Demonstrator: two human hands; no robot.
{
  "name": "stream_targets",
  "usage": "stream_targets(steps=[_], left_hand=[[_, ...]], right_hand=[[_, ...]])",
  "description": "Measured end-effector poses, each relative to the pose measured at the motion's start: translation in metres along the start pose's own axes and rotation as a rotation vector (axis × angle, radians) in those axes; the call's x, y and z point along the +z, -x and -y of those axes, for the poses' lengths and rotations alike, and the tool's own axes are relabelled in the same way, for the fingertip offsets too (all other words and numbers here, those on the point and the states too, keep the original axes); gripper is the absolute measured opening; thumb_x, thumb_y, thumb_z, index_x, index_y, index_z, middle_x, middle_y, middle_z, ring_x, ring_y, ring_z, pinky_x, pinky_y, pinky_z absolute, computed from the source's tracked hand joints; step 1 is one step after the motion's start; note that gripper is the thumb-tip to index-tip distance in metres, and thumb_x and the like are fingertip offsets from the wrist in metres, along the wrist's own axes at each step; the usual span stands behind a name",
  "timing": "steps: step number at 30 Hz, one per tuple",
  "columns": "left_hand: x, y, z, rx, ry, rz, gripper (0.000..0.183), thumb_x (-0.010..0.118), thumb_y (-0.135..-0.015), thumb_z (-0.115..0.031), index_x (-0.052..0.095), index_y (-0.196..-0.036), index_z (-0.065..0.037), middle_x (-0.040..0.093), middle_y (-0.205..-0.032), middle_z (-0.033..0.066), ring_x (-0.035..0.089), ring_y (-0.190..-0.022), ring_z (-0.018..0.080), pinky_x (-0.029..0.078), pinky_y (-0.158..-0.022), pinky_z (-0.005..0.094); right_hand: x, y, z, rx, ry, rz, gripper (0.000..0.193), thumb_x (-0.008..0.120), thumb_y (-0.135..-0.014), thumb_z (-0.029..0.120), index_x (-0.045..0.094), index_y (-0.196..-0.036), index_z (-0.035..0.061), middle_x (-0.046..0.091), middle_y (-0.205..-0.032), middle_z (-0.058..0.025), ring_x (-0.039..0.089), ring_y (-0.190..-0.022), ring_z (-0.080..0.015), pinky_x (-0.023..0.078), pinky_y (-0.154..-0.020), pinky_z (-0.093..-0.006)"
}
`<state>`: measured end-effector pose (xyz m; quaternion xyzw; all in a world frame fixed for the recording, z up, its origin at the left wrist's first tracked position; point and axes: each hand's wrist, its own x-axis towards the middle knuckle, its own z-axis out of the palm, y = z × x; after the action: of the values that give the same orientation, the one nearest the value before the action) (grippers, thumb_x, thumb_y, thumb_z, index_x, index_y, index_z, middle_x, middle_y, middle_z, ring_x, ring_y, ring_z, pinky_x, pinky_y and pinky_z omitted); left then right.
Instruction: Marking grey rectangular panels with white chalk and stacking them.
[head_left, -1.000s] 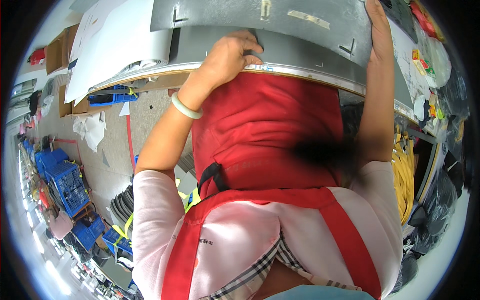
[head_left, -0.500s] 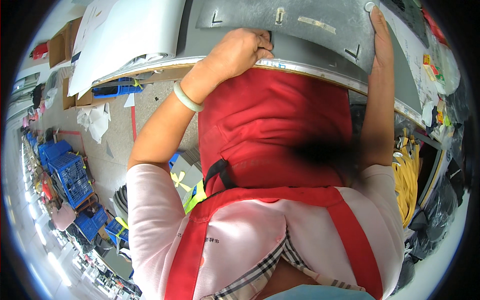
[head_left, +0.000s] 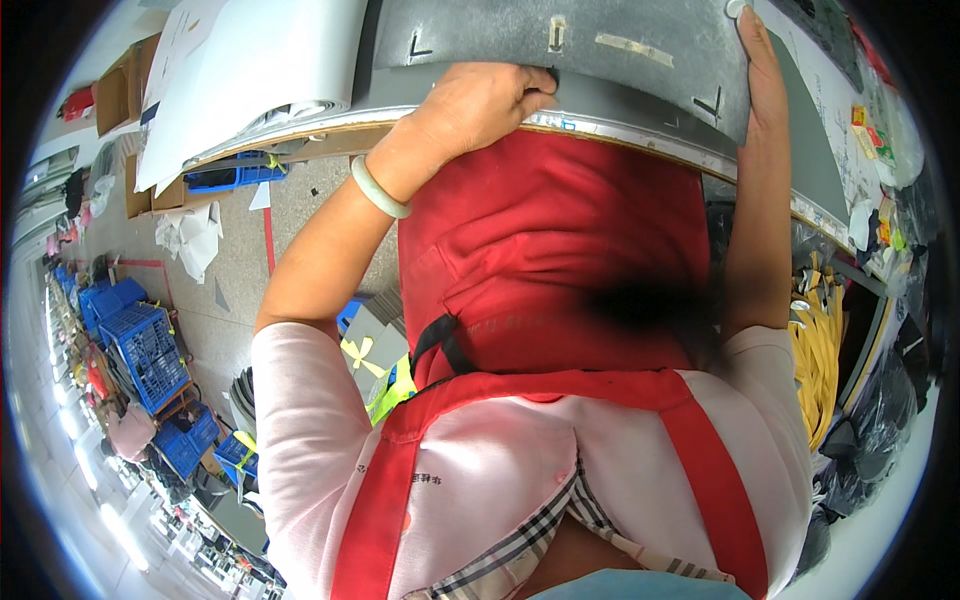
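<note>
A stiff grey sheet with black L-shaped marks, an arrow and a strip of tape lies at the top, on a darker grey sheet spread over the table. My left hand, a pale bangle on its wrist, is closed at the marked sheet's near edge. Its fingers pinch together by a small dark thing, mostly hidden. Stretched along the right edge of the marked sheet, my right hand has its fingertip by a white round piece.
A white roll of sheet material occupies the table's left part. Blue crates and a cardboard box stand on the left. Yellow straps hang at the right, near dark plastic bags. The table edge is close to my apron.
My left hand has moved slightly right along the near edge, still pinched. The marked sheet appears a little lower and farther left in view. My right hand stays at its right edge.
</note>
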<state>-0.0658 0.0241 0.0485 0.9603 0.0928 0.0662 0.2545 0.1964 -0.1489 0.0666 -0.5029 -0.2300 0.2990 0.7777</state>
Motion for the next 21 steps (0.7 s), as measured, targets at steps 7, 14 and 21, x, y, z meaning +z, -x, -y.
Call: stream_targets(steps=[7,14,21], left_hand=[[0.009,0.005,0.005,0.034,0.141,-0.068,0.018,0.068,-0.092,-0.023,0.074,-0.104,-0.011,0.072,-0.096,0.0128,0.068,-0.089,0.0371,0.054,-0.08,0.0428],[-0.002,-0.005,0.009,0.045,0.236,0.064,0.015,0.068,-0.091,-0.016,0.075,-0.099,-0.006,0.073,-0.099,0.0113,0.068,-0.093,0.0358,0.054,-0.083,0.0396],[-0.003,-0.005,0.004,-0.017,0.147,0.112,0.023,0.066,-0.094,-0.021,0.074,-0.112,-0.009,0.072,-0.112,0.0125,0.068,-0.103,0.033,0.054,-0.09,0.0387]], right_hand=[[0.0,0.001,-0.004,0.028,-0.011,0.022,0.043,0.058,-0.104,0.033,0.056,-0.134,0.0032,0.068,-0.118,-0.0056,0.065,-0.102,-0.0132,0.053,-0.089,-0.0274],[0.008,0.001,0.001,0.065,0.039,-0.06,0.042,0.058,-0.104,0.033,0.058,-0.133,0.0038,0.068,-0.118,-0.0054,0.066,-0.102,-0.0138,0.053,-0.088,-0.0275],[-0.002,0.002,-0.005,0.043,-0.001,-0.091,0.042,0.059,-0.103,0.033,0.058,-0.134,0.0049,0.068,-0.119,-0.0056,0.066,-0.103,-0.0142,0.053,-0.089,-0.028]])
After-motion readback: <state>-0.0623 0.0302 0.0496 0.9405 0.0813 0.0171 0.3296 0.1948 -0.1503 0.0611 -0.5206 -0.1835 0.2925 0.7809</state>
